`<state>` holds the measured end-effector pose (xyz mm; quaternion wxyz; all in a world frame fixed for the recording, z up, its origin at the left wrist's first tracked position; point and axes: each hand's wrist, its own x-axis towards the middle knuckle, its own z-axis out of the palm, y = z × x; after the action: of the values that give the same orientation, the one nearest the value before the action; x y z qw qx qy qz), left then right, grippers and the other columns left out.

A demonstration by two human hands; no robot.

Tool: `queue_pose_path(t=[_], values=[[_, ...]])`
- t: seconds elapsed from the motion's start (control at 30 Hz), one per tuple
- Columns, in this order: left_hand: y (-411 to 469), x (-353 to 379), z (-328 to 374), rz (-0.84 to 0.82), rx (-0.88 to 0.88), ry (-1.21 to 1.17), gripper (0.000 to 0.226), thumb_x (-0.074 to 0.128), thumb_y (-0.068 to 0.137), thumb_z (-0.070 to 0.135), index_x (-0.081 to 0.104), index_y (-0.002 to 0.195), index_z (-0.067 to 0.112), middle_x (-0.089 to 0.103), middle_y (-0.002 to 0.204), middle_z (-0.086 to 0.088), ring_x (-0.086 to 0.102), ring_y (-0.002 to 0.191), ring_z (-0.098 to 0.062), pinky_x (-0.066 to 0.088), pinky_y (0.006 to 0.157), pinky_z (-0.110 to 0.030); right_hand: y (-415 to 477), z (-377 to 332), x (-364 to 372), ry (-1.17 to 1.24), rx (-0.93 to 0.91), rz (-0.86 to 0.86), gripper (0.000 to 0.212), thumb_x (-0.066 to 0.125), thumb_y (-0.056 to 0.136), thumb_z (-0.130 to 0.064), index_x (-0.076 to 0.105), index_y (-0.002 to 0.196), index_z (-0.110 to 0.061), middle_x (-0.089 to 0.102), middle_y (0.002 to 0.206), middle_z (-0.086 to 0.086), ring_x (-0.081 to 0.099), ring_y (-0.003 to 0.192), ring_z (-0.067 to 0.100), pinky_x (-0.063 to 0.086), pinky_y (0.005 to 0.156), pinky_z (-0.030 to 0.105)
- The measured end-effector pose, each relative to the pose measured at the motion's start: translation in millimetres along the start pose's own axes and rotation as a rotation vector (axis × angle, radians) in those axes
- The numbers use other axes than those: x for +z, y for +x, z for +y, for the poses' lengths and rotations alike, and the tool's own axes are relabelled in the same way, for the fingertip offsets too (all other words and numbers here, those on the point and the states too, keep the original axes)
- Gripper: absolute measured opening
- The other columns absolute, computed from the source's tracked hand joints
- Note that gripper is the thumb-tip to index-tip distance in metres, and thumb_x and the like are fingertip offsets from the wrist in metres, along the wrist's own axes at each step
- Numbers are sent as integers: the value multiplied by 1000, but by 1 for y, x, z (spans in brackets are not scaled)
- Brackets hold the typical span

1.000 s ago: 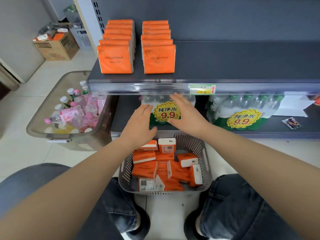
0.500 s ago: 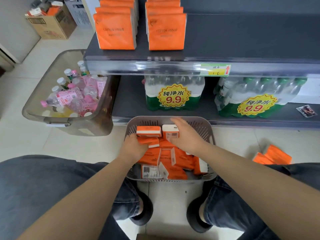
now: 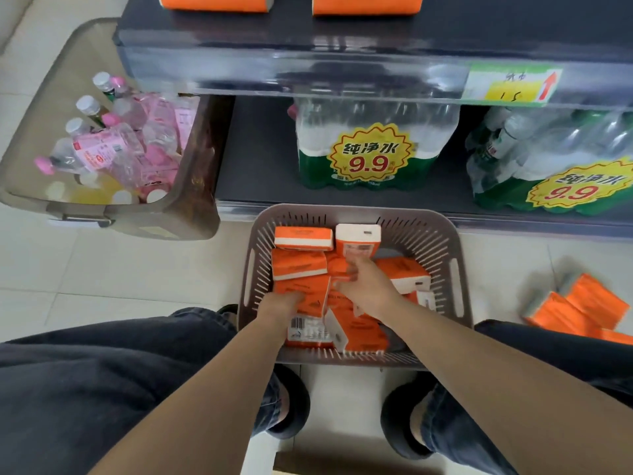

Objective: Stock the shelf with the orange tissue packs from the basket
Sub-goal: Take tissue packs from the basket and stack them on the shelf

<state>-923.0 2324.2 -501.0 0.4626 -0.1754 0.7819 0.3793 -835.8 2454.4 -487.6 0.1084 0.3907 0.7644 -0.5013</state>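
Observation:
A grey slotted basket (image 3: 356, 214) stands on the floor between my knees, holding several orange tissue packs (image 3: 303, 238). My left hand (image 3: 279, 305) reaches into its near left part, fingers curled over the edge of an orange pack (image 3: 313, 299). My right hand (image 3: 368, 286) is in the middle of the basket; its blurred fingers and thumb pinch another orange pack (image 3: 340, 269). On the upper shelf (image 3: 308, 70), two rows of stocked orange packs (image 3: 212, 1) show only their bottom edges at the top of the frame.
A clear tub (image 3: 191, 186) of pink-capped bottles sits at the left on the floor. Shrink-wrapped water packs (image 3: 370, 156) fill the lower shelf. Loose orange packs (image 3: 579, 310) lie on the floor at the right. My knees flank the basket.
Both hands dropped from the lower shelf's edge into the basket and closed on packs. My view tilted down, so the upper shelf's packs slid almost out of frame.

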Motion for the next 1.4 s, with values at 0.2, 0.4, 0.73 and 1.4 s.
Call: queue_pose_path(t=[0.2, 0.4, 0.73, 1.4], values=[[36, 12, -8, -56, -183, -229, 27, 59, 92, 15, 56, 116, 2, 64, 113, -18, 65, 92, -34, 53, 81, -44, 39, 12, 16, 336, 317, -72, 14, 59, 91, -21, 66, 101, -16, 68, 98, 2, 64, 84, 15, 50, 66, 27], [64, 20, -10, -21, -322, -384, 16, 58, 93, 15, 52, 107, 11, 57, 91, -8, 54, 73, -20, 43, 58, -28, 72, 21, 35, 655, 590, -121, 24, 61, 90, -24, 61, 106, -6, 67, 106, 16, 66, 90, 27, 56, 82, 38], [90, 23, -23, -7, -407, -484, 36, 63, 90, 13, 54, 124, 6, 62, 115, -18, 58, 79, -24, 48, 69, -35, 105, 16, 58, 1007, 780, -156, 22, 67, 87, -25, 56, 91, -7, 61, 93, 17, 61, 83, 27, 53, 61, 33], [53, 9, -13, -78, -259, -339, 32, 66, 87, 8, 53, 117, 5, 64, 97, -13, 62, 81, -25, 52, 71, -39, 61, 13, 18, 1076, 722, -41, 13, 63, 89, -14, 55, 91, -3, 63, 90, 18, 63, 84, 28, 54, 78, 36]])
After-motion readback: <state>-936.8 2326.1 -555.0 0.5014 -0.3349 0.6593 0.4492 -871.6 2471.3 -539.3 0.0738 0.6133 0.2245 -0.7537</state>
